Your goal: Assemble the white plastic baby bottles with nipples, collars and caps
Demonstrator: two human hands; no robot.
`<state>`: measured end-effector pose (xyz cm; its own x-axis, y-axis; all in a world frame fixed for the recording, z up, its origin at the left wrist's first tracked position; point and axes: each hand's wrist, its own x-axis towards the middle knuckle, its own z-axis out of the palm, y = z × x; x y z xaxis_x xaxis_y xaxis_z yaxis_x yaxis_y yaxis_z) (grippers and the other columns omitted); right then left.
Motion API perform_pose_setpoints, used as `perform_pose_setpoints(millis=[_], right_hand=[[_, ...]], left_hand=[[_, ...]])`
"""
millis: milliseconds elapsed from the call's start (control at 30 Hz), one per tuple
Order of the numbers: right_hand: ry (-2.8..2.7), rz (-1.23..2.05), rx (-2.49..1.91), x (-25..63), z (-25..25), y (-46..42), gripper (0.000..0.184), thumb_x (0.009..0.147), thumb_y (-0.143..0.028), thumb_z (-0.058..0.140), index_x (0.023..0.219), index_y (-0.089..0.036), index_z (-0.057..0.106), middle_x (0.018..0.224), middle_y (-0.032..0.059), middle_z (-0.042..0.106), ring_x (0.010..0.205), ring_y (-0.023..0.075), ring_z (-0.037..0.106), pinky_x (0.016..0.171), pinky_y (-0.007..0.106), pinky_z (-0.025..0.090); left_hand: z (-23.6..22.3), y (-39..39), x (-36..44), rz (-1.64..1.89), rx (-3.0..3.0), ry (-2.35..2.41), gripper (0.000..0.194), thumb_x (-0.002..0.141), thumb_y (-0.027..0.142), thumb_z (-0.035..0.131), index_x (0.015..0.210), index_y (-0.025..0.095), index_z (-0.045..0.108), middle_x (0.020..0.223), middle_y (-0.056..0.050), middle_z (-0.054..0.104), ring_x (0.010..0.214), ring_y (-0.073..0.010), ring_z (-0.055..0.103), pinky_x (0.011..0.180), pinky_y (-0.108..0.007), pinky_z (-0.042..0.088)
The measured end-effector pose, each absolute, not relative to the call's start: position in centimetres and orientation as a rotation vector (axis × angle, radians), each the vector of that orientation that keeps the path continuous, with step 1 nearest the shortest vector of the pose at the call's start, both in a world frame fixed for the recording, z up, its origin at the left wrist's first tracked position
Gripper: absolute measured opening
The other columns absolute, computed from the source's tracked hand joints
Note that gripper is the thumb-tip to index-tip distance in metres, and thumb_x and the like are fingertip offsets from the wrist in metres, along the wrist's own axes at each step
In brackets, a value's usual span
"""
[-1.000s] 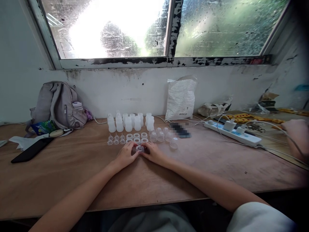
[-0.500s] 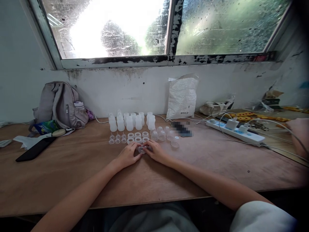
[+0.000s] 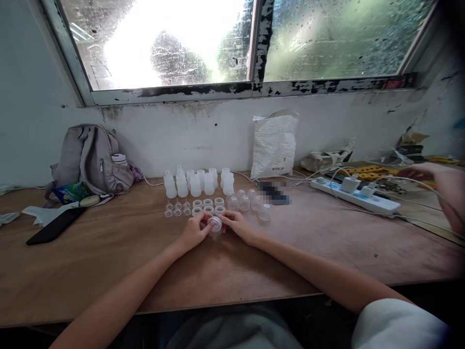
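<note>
- Your left hand (image 3: pixel 196 231) and right hand (image 3: pixel 240 227) are bare.
- Behind them, your slim forearms (image 3: pixel 148 274) are bare too.
- Beyond your right hand's forearm, you wear a pale, loose sleeve (image 3: pixel 395 322).

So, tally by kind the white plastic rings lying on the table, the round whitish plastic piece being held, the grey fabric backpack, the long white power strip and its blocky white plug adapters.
White plastic rings, lying: 6
Round whitish plastic piece, held: 1
Grey fabric backpack: 1
Long white power strip: 1
Blocky white plug adapters: 2
Total: 11
</note>
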<state>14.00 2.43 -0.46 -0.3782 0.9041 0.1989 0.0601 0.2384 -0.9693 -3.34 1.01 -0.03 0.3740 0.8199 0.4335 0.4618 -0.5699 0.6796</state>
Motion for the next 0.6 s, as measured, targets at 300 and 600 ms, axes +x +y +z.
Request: perform_pose_setpoints(millis=[300, 600], right_hand=[[-1.595, 1.311, -0.890, 14.0, -0.7, 2.4, 0.029, 0.073, -0.043, 0.054, 0.072, -0.014, 0.056, 0.057, -0.0031, 0.053, 0.046, 0.0076, 0.047, 0.049, 0.022, 0.036], [-1.639, 1.266, -0.901, 13.9, -0.7, 2.2, 0.028, 0.071, -0.043, 0.055, 0.072, -0.015, 0.054, 0.056, -0.0037, 0.054, 0.044, 0.0082, 0.048, 0.047, 0.022, 0.037]], left_hand=[[0.5, 0.1, -3.3, 1.092, 2.202, 0.860, 0.035, 0.070, 0.016, 0.053, 0.104, 0.021, 0.047, 0.107, -0.006, 0.049, 0.090, -0.0158, 0.051, 0.066, -0.024, 0.049], [0.1, 0.5, -2.9, 1.145, 2.091, 1.098, 0.032, 0.068, 0.031, 0.059, 0.095, 0.018, 0.048, 0.097, -0.005, 0.051, 0.080, -0.0144, 0.052, 0.062, -0.025, 0.051]])
